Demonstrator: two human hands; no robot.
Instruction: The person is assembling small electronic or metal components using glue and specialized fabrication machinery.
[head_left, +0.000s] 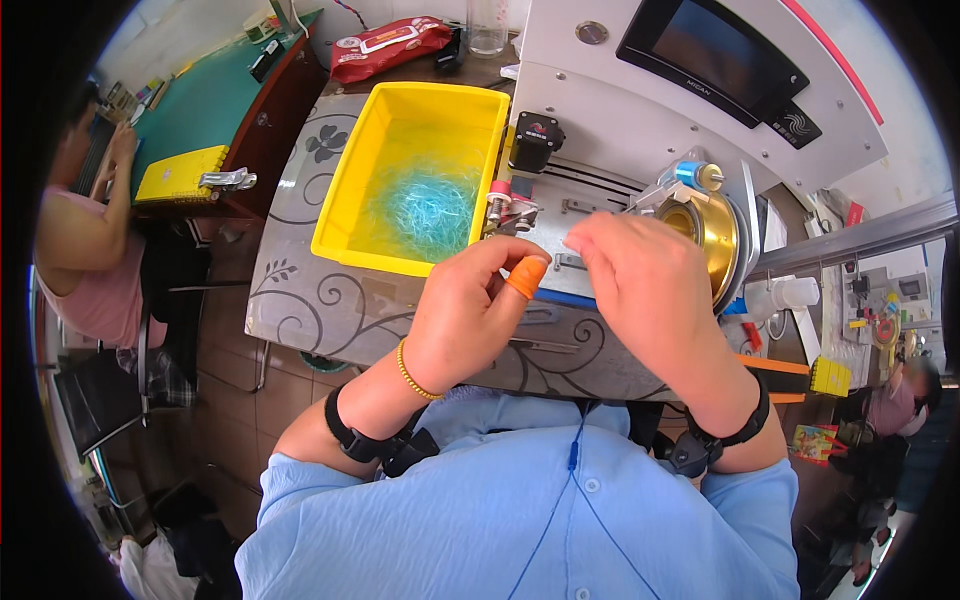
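Left hand (470,315) near yellow tub's corner, right hand (650,290) beside gold reel; fingers of both curled in, cannot tell whether tips meet or hold anything. White bench machine (570,112), black-framed screen (705,50) on panel, beyond hands. Yellow plastic tub (345,195), left of machine. Gold reel (720,240), machine's right side. Fine blue-green strands (430,210), heaped inside tub. Orange finger cot (525,277), left thumb.

On the table (290,300), a tub (362,180) holding threads (430,212) stands left of the machine (570,92), with a packet (392,48) and a jar (487,32) behind the tub. The left hand (470,308) and right hand (642,282) are before the machine, left of a reel (722,235).
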